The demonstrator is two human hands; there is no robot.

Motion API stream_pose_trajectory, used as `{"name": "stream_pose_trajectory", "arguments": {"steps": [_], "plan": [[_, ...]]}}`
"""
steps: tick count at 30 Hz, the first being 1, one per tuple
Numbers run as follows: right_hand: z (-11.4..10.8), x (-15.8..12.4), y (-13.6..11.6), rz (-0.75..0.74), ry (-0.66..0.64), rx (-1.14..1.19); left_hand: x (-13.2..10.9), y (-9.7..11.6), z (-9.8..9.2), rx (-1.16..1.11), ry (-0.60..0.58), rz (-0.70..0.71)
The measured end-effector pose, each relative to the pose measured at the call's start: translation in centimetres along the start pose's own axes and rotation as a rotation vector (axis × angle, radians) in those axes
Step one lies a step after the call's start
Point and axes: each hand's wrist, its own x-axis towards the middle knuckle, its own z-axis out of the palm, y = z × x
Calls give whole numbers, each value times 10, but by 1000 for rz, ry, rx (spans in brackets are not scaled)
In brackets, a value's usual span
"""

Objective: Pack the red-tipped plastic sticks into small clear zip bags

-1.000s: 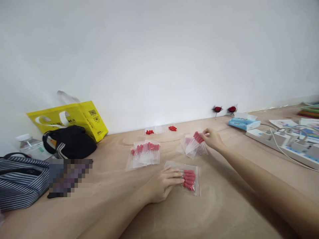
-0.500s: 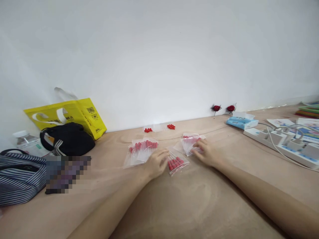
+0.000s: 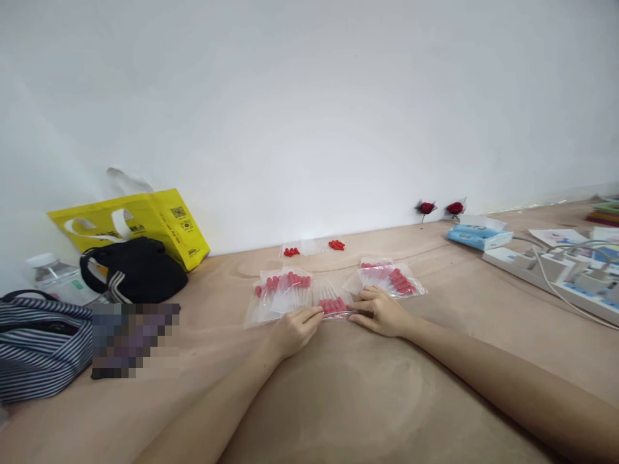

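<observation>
A small clear bag of red-capped droppers lies on the wooden table between my hands. My left hand pinches its near left edge with fingers closed. My right hand pinches its near right edge the same way. To the left lies a pile of similar filled bags. Another pile of filled bags sits just beyond my right hand.
Two small heaps of red caps sit by the wall. At the left are a yellow bag, a black bag, a striped bag and a bottle. A power strip, tissue pack and two red roses are at the right.
My right hand put its bag down on the right pile and came to the middle bag. My left hand slid that bag away from me, and both hands now pinch its near edge.
</observation>
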Motion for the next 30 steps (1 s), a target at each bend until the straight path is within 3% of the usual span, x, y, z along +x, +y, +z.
{"name": "stream_pose_trajectory", "arguments": {"steps": [8, 13, 18, 30], "plan": [[1, 0, -8, -61, 92, -102, 2, -1, 4, 132, 63, 79], [10, 11, -22, -174, 218, -325, 3, 0, 1, 67, 116, -8], [8, 8, -13, -233, 276, -479, -1, -3, 2, -33, 188, -110], [6, 3, -4, -249, 293, -428, 0, -4, 2, 39, 117, 6]]}}
